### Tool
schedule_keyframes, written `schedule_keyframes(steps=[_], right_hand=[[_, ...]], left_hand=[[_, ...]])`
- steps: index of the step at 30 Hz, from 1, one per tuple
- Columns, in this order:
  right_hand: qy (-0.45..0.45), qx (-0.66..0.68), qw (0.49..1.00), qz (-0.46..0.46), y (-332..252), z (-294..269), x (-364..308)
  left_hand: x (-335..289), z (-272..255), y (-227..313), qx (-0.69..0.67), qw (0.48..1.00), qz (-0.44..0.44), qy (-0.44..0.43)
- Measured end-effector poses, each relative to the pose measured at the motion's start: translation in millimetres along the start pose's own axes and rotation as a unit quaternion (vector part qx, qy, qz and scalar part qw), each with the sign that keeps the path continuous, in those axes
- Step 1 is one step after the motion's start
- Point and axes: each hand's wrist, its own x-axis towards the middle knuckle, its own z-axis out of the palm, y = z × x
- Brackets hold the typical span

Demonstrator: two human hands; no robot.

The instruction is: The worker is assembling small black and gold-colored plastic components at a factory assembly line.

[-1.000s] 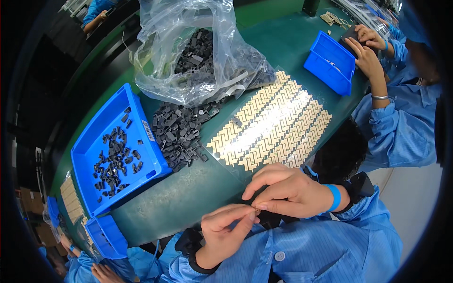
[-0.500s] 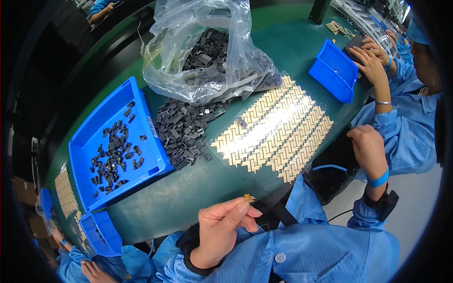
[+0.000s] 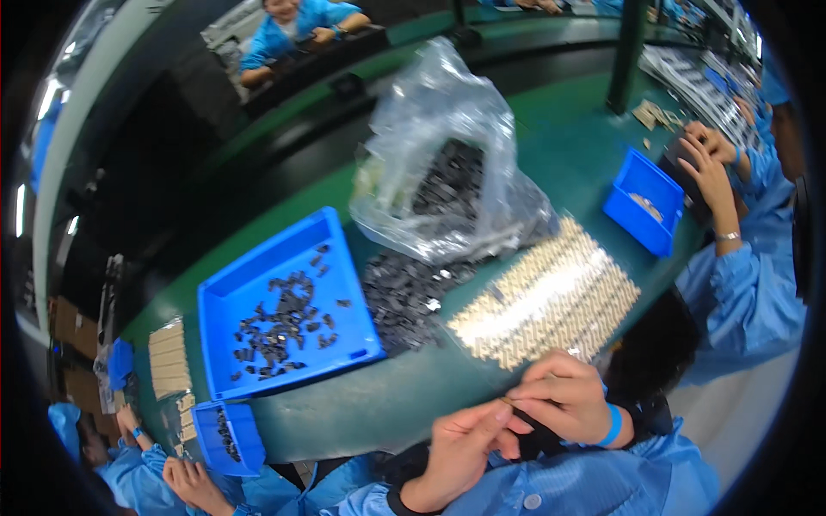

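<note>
My left hand [image 3: 460, 451] is closed in a pinch around a small tan part [image 3: 508, 402], low at the centre right. Against the same spot, my right hand [image 3: 564, 400] brings its fingertips together, and they meet the left fingers. Most of the part is hidden by the fingers, and the picture is slightly blurred. Just beyond my hands lies a clear sheet carrying rows of beige parts [image 3: 542, 301] in a herringbone pattern. One small black piece rests on that sheet. To its left is a loose pile of black plastic pieces [image 3: 400, 301].
A clear plastic bag [image 3: 387, 215] of black pieces stands behind the pile. At left, a large blue tray [image 3: 232, 301] holds scattered black pieces. Smaller blue bins [image 3: 249, 430] [image 3: 641, 228] stand at front left and right. Co-workers' hands [image 3: 714, 168] are beside the right bin.
My right hand has come in from the right and now meets my left hand at the small tan part. The view has shifted, so the table things appear lower and further right.
</note>
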Motion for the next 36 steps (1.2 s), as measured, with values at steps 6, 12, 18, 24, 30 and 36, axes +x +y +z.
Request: schedule_keyframes(steps=[6,12,18,24,30,36], right_hand=[[-0.046,-0.021,0.999,0.010,-3.6,-7.5,5.8],[-0.049,-0.038,0.998,0.016,-10.5,-4.7,7.7],[-0.034,-0.016,0.999,0.013,-4.6,1.0,4.6],[-0.010,-0.026,1.000,0.015,-2.4,1.1,9.0],[-0.053,-0.018,0.998,-0.036,3.1,-8.7,8.0],[-0.073,-0.026,0.996,-0.045,1.6,-12.1,6.3]], left_hand=[[5.4,1.8,3.6,0.167,0.971,0.169,0.033],[7.5,2.2,-2.5,0.208,0.929,0.297,0.073],[12.1,5.6,-0.6,0.279,0.889,0.352,0.089],[16.8,-0.1,2.4,0.107,0.973,0.202,0.041],[14.8,10.0,15.9,-0.097,0.995,0.009,-0.004],[12.2,2.0,1.2,-0.024,0.997,0.069,0.012]])
